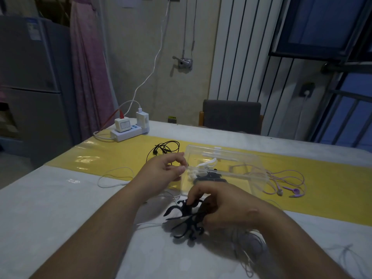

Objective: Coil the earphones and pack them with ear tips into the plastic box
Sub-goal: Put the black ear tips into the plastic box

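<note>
At nine o'clock of box [231, 158], pinched rim with left hand [163, 170]; clutched tangled tips [185, 216] at six with right hand [227, 208]; risked snagging, spilling.

Mount: worn on the person's head, wide-angle.
Facing: forward and down across the table [50, 208] toward the wall [141, 57].
Nearness: left hand [165, 170], right hand [227, 206] close below.

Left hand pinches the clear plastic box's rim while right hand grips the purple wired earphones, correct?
No. In the head view the right hand grips a bunch of black hooked ear tips; the left hand does pinch the clear plastic box rim.
</note>
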{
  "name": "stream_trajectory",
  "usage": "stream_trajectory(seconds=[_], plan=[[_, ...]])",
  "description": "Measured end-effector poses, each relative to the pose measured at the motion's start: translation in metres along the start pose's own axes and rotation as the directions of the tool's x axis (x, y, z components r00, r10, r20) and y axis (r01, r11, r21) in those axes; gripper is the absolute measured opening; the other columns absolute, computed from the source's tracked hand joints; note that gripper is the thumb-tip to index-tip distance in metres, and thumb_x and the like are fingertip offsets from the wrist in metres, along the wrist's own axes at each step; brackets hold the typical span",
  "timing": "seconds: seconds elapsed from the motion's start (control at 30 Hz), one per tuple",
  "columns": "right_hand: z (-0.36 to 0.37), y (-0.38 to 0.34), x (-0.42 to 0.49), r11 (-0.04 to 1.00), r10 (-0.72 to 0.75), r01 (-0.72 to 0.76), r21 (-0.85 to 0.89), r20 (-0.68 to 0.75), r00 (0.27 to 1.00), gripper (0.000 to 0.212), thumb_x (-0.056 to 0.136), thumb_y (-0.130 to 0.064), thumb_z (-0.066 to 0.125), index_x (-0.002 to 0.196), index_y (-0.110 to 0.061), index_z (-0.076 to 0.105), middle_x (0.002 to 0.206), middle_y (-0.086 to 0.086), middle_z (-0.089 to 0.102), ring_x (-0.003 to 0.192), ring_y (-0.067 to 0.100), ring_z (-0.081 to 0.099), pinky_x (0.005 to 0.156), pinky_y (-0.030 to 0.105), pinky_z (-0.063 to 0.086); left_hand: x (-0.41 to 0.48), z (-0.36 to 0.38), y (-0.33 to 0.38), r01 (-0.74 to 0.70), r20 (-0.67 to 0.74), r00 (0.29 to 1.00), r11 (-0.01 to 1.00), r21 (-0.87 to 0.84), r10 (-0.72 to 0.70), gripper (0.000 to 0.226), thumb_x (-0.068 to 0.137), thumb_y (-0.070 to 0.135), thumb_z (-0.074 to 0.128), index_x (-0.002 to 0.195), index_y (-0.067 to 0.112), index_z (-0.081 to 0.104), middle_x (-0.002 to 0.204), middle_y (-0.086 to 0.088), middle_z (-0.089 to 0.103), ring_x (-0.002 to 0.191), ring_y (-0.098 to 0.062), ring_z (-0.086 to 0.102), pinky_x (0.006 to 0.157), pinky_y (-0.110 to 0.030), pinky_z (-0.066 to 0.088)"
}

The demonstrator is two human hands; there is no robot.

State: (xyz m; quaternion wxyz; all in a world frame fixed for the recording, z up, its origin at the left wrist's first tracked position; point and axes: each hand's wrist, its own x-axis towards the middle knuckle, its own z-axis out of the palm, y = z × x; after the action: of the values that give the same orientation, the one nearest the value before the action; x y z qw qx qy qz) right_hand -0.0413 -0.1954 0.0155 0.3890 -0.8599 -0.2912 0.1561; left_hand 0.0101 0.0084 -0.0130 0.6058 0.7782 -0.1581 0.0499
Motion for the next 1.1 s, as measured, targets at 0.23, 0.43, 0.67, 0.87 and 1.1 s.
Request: stream_trajectory(seconds=[0.23, 0.43, 0.67, 0.87, 1.1], plan=[[-0.021, 0.003, -0.003, 0.911, -0.093, 0.241, 0.335, -0.402, 0.911, 0.044, 0.061, 0.01, 0.065, 0.09, -0.024, 0.065, 0.099, 0.005, 0.063, 0.081, 0.02, 0.068, 0.067, 0.032, 0.052, 0.001, 0.0, -0.003, 0.011, -0.003, 1.0, 0.999, -0.045, -0.012, 0.021, 0.09, 0.005, 0.063, 0.081, 0.022, 0.071, 0.138, 0.002, 0.055, 0.098, -0.014, 0.07, 0.092, -0.044, 0.054], [-0.026, 0.009, 0.005, 0.991, -0.127, 0.101, -0.082, -0.769, 0.626, 0.046, 0.075, 0.002, 0.069, 0.093, -0.039, 0.059, 0.1, -0.008, 0.065, 0.079, 0.008, 0.066, 0.065, 0.015, 0.048, 0.001, 0.001, -0.001, 0.013, -0.006, 1.0, 0.999, -0.034, -0.013, 0.03, 0.091, 0.004, 0.061, 0.072, 0.027, 0.069, 0.138, 0.006, 0.055, 0.1, -0.016, 0.07, 0.093, -0.048, 0.054], [-0.026, 0.014, 0.021, 0.895, -0.176, -0.172, -0.412, -0.681, 0.711, 0.045, 0.086, -0.024, 0.068, 0.129, -0.035, 0.059, 0.125, -0.014, 0.062, 0.118, 0.013, 0.048, 0.094, 0.019, 0.029, 0.0, 0.001, 0.0, 0.023, -0.003, 1.0, 0.999, -0.037, -0.023, 0.025, 0.091, 0.004, 0.061, 0.076, 0.022, 0.07, 0.137, 0.006, 0.054, 0.102, -0.014, 0.069, 0.094, -0.048, 0.053], [-0.03, 0.022, 0.005, 0.91, -0.262, -0.105, -0.401, -0.753, 0.604, 0.022, 0.083, -0.021, 0.065, 0.104, -0.024, 0.07, 0.101, -0.01, 0.067, 0.1, 0.013, 0.058, 0.089, 0.03, 0.043, -0.003, 0.005, 0.003, 0.006, -0.043, 0.999, 1.0, 0.015, -0.005, 0.017, 0.078, 0.016, 0.075, 0.075, 0.032, 0.07, 0.135, 0.008, 0.056, 0.098, -0.009, 0.069, 0.09, -0.044, 0.056], [-0.041, 0.022, -0.008, 0.893, -0.027, -0.29, -0.346, -0.682, 0.731, 0.005, 0.081, -0.033, 0.069, 0.085, -0.036, 0.069, 0.079, -0.02, 0.065, 0.084, 0.009, 0.062, 0.074, 0.03, 0.051, 0.002, 0.016, -0.001, -0.033, -0.155, 0.985, 0.958, 0.283, 0.08, 0.025, 0.076, 0.018, 0.08, 0.076, 0.037, 0.063, 0.124, 0.018, 0.059, 0.087, 0.01, 0.066, 0.087, -0.035, 0.054]])
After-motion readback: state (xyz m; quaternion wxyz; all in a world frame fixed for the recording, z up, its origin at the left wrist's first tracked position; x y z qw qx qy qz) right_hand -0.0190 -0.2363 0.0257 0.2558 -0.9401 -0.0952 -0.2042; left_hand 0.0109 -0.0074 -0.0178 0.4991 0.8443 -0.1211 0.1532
